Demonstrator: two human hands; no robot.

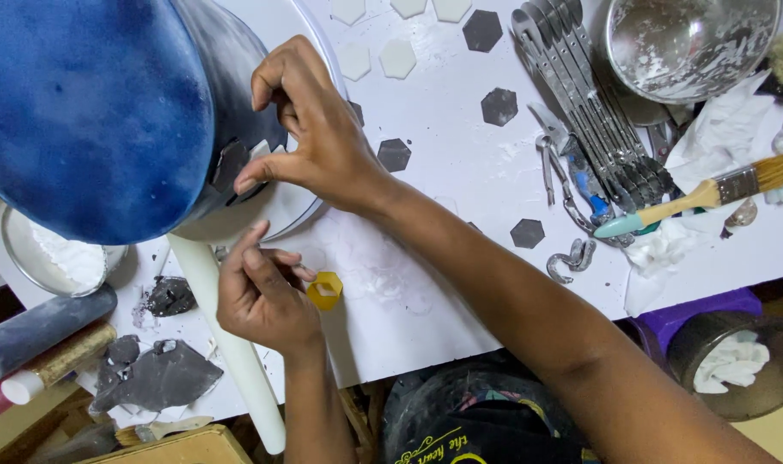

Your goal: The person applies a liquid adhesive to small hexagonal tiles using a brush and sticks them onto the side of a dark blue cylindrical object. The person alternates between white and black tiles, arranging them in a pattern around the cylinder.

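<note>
I am pressing a dark grey hexagon piece (230,163) onto the side wall of the blue-topped cake (91,112), low down near its base. My right hand (318,129) does the pressing: the fingertips lie flat against the piece and the cake wall, so that grip is narrow and holds nothing. My left hand (262,296) waits below, its fingers loosely curled, just beside the small yellow hexagon cutter (325,290) that lies on the white tabletop (443,172); whether it pinches anything I cannot tell.

As I judge it, this piece is nearly seated, and the next move calls for a light, even touch along its edges so it bonds without denting the soft wall, then a reach for another cut hexagon. More grey hexagons (394,155) lie on the tabletop just right of my right wrist.

Room is tight on the left: the cake overhangs my view, the white rolling pin (228,344) runs down beside my left hand, and a bowl of white powder (60,258) sits under the cake's edge. To the right the measuring spoons (593,112), the brush (700,198) and the metal bowl (688,39) crowd the far side. The stretch of tabletop between my forearms is the open lane.
</note>
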